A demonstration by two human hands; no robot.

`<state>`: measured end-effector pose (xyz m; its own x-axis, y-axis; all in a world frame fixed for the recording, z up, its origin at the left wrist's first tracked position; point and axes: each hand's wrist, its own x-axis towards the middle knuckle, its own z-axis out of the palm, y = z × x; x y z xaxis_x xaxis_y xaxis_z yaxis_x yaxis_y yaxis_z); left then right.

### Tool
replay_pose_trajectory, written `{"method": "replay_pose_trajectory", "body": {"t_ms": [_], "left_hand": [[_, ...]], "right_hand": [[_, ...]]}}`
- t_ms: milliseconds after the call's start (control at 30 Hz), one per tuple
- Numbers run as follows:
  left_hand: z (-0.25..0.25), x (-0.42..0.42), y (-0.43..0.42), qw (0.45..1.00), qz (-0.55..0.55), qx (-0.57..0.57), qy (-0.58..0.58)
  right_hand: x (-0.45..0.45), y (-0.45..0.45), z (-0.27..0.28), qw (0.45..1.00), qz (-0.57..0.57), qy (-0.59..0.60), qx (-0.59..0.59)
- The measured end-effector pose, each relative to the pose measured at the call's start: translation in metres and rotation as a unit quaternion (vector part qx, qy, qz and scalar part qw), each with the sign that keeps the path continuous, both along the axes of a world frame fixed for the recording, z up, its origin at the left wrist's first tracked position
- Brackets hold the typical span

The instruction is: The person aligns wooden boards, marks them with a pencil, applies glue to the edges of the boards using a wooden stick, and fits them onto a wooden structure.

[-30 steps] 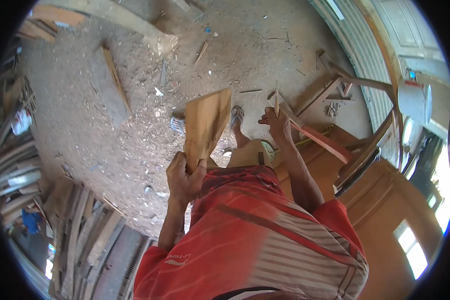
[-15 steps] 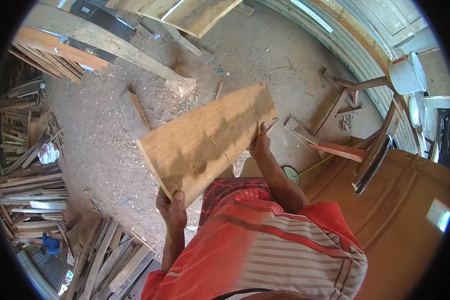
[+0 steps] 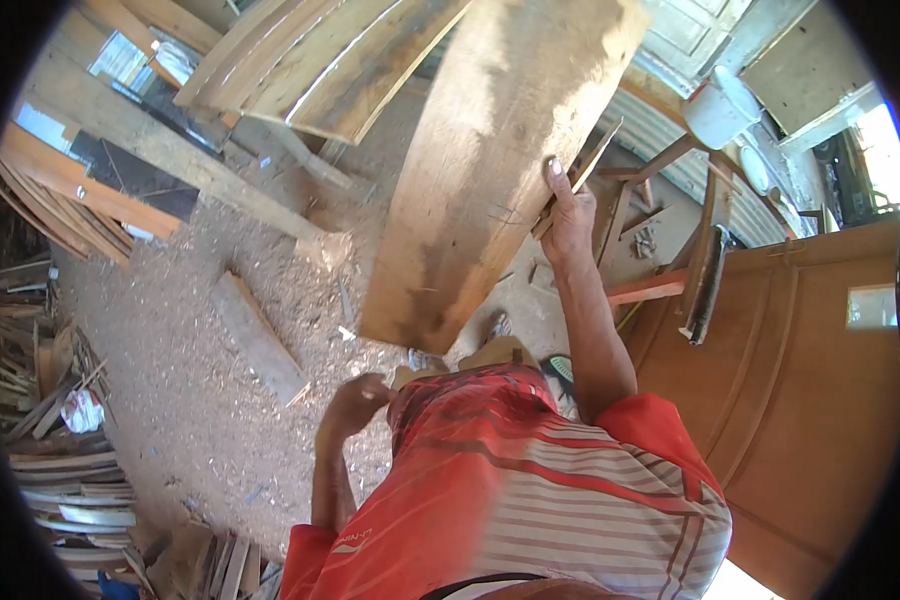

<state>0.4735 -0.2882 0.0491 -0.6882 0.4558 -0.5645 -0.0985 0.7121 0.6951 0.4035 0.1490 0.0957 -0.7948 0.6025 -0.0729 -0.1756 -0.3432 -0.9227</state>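
Several bent boards [image 3: 315, 65] jut in from the upper left of the head view, and a thick timber beam [image 3: 185, 160] slants below them across the floor [image 3: 185, 300]. A loose plank [image 3: 260, 340] lies on the shavings there, with a heap of wood strips [image 3: 75, 480] and a pale plastic bag [image 3: 82, 411] farther left. On the right are a white bucket [image 3: 722, 108], corrugated sheeting [image 3: 660, 150], a reddish bar [image 3: 650, 288] and a broad brown panel [image 3: 790, 370]. The wide board [image 3: 490, 170] hides part of the floor and one shoe, while the green-edged sandal [image 3: 560, 370] shows beside the shorts [image 3: 485, 355].

The wide board is in front of the person, its long axis slanting from a near end above the feet to a far end at the upper right, where it meets the picture's top edge. Its broad, darkly stained face is turned toward the camera.

The right hand [image 3: 567, 215] grips the board's right long edge, thumb pressed on the face. It also holds a slender pointed stick [image 3: 595, 160] whose tip points to the upper right. The left hand [image 3: 358, 402] is beside the waist, apart from the board, its fingers bent toward the clothing; whether they touch it or pinch anything cannot be told.
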Motion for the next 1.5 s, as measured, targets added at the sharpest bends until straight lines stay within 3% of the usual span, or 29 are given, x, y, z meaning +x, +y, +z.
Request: {"method": "replay_pose_trajectory", "body": {"t_ms": [67, 133, 200, 267, 367, 467, 533, 567, 667, 733, 767, 867, 900, 933, 967, 1033, 1100, 1167, 1267, 1367, 1500], "left_hand": [[0.042, -0.038, 0.035, 0.992, 0.066, 0.009, 0.112], [0.051, -0.079, 0.055, 0.964, 0.136, 0.143, 0.179], [0.08, -0.115, 0.089, 0.91, 0.164, 0.329, 0.192], [0.106, -0.145, 0.13, 0.854, 0.116, 0.413, 0.296], [0.14, -0.167, 0.194, 0.772, 0.15, 0.54, 0.301], [0.151, -0.179, 0.22, 0.682, 0.154, 0.687, 0.199], [0.147, -0.181, 0.217, 0.63, 0.079, 0.772, 0.04], [0.145, -0.183, 0.211, 0.594, 0.041, 0.803, -0.037], [0.143, -0.199, 0.186, 0.549, -0.032, 0.829, -0.102], [0.151, -0.202, 0.169, 0.688, 0.125, 0.712, 0.061], [0.152, -0.207, 0.163, 0.738, 0.2, 0.628, 0.143], [0.143, -0.241, 0.125, 0.907, 0.088, 0.355, 0.208], [0.135, -0.257, 0.129, 0.934, 0.223, 0.194, 0.201], [0.141, -0.255, 0.142, 0.949, 0.182, 0.145, 0.215], [0.156, -0.246, 0.165, 0.959, 0.138, 0.097, 0.226], [0.134, -0.252, 0.172, 0.966, 0.182, -0.007, 0.186], [0.075, -0.258, 0.177, 0.929, 0.298, 0.114, 0.189], [0.061, -0.259, 0.213, 0.884, 0.382, 0.212, 0.163], [0.017, -0.268, 0.236, 0.845, 0.384, 0.348, 0.128], [-0.023, -0.284, 0.265, 0.826, 0.458, 0.322, 0.069], [-0.074, -0.326, 0.311, 0.845, 0.416, 0.335, 0.037]], "right_hand": [[0.002, 0.006, 0.059, 0.993, -0.03, 0.012, 0.111], [0.003, 0.011, 0.099, 0.988, -0.027, 0.094, 0.118], [0.008, 0.023, 0.125, 0.978, -0.008, 0.114, 0.175], [0.013, 0.043, 0.143, 0.971, 0.033, 0.094, 0.219], [0.028, 0.07, 0.154, 0.956, 0.078, 0.047, 0.278], [0.03, 0.106, 0.149, 0.928, 0.132, -0.009, 0.349], [0.031, 0.12, 0.153, 0.919, 0.17, -0.029, 0.354], [0.029, 0.128, 0.154, 0.911, 0.191, -0.037, 0.365], [0.009, 0.149, 0.142, 0.883, 0.241, -0.034, 0.402], [-0.01, 0.158, 0.128, 0.845, 0.258, -0.015, 0.469], [-0.017, 0.159, 0.138, 0.84, 0.296, -0.076, 0.447], [-0.058, 0.171, 0.127, 0.798, 0.345, -0.035, 0.494], [-0.071, 0.171, 0.126, 0.796, 0.366, -0.062, 0.478], [-0.088, 0.173, 0.122, 0.776, 0.38, -0.063, 0.5], [-0.105, 0.175, 0.118, 0.754, 0.393, -0.065, 0.523], [-0.14, 0.182, 0.116, 0.721, 0.413, -0.073, 0.552], [-0.171, 0.184, 0.112, 0.705, 0.426, -0.075, 0.562], [-0.204, 0.183, 0.127, 0.668, 0.447, -0.094, 0.588], [-0.255, 0.186, 0.124, 0.638, 0.462, -0.121, 0.605], [-0.303, 0.198, 0.107, 0.616, 0.48, -0.153, 0.606], [-0.366, 0.231, 0.096, 0.613, 0.505, -0.23, 0.563]]}}
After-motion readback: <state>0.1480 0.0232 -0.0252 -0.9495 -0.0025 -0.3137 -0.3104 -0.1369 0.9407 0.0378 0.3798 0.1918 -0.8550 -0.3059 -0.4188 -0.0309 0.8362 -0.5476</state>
